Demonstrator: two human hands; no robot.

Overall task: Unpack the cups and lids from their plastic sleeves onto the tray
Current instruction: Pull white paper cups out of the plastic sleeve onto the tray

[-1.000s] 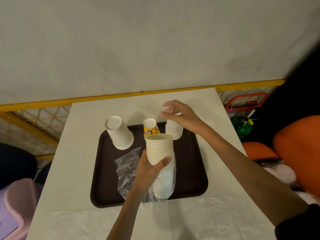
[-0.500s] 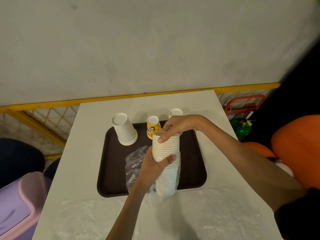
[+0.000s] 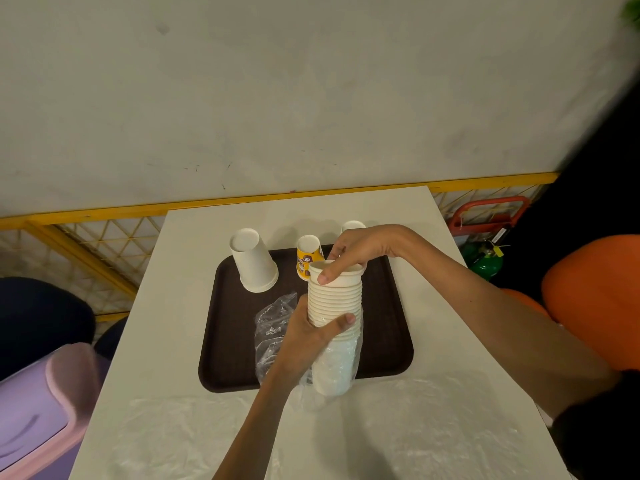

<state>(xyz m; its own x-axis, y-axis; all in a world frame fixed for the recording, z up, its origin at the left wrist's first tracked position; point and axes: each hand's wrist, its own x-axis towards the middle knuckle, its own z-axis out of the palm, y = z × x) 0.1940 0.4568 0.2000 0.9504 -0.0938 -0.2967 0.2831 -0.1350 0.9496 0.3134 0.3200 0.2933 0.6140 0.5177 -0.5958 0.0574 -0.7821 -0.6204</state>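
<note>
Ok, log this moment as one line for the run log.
left hand: holds cup stack | right hand: pinching top cup | tray: three upturned cups | sleeve: partly off

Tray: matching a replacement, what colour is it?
Dark brown tray, seen in the head view.

No legible text anywhere

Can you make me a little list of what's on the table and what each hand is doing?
tray: dark brown tray on the white table
upside-down cups on tray: big white cup, yellow cup, small white cup
left hand: left hand grips the cup stack around its middle
right hand: right hand pinches the top cup's rim
plastic sleeve: plastic sleeve pulled down, crumpled round the stack's bottom
</note>
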